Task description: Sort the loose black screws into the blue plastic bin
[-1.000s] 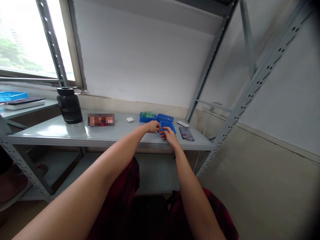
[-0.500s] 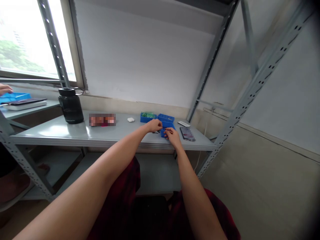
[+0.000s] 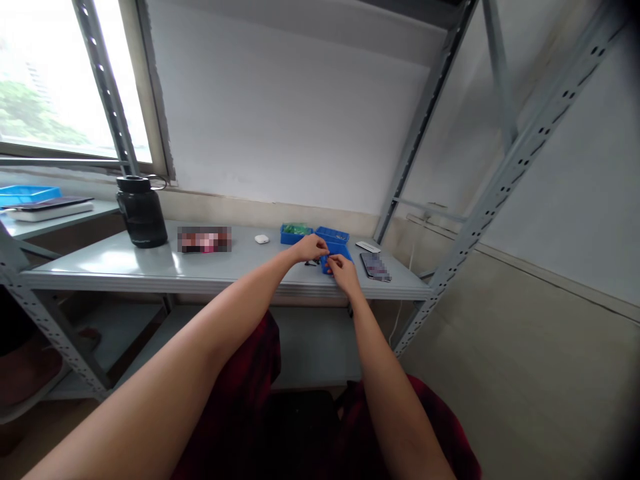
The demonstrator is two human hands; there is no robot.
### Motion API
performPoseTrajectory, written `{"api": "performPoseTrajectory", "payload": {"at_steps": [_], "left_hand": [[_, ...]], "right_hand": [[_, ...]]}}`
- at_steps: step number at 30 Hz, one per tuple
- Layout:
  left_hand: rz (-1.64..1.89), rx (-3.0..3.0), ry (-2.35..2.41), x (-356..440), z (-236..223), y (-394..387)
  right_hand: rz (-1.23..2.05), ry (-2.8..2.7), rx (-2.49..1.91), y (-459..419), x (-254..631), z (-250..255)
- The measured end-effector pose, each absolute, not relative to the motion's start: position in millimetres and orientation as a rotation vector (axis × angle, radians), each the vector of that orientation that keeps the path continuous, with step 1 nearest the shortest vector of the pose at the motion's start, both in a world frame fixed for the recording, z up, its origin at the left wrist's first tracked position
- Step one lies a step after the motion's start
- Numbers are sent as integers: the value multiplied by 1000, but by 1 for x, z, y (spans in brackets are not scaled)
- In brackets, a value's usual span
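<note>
My left hand (image 3: 313, 248) and my right hand (image 3: 342, 269) come close together above the front blue bin (image 3: 341, 249) on the shelf table. Both have their fingertips pinched, and whatever they hold is too small to make out. Small dark pieces (image 3: 311, 263) lie on the table just below my left hand. Behind my hands stand a blue bin with green contents (image 3: 296, 231) and another blue bin (image 3: 333, 234) holding small bits that I cannot identify.
Right of the bins lie a phone (image 3: 375, 267) and a flat white object (image 3: 368, 247). A white earbud case (image 3: 261, 239), a blurred-out item (image 3: 205, 240) and a black bottle (image 3: 141, 212) stand to the left. Metal posts (image 3: 510, 160) frame the table (image 3: 240, 265).
My left hand has shifted slightly right, and the fingertips of both hands have come closer together. Another person's hand at the far left has gone out of view.
</note>
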State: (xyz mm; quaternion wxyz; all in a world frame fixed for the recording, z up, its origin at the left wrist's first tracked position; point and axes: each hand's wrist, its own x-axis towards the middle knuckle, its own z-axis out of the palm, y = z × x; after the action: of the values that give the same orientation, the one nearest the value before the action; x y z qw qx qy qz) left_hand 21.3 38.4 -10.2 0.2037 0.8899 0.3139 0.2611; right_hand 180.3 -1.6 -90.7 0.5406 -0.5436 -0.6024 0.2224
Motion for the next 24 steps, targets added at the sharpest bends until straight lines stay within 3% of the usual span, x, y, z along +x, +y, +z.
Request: {"api": "performPoseTrajectory", "payload": {"at_steps": [24], "left_hand": [[659, 2674, 891, 25, -13, 40]], "right_hand": [[614, -1334, -1200, -6, 179, -80]]}}
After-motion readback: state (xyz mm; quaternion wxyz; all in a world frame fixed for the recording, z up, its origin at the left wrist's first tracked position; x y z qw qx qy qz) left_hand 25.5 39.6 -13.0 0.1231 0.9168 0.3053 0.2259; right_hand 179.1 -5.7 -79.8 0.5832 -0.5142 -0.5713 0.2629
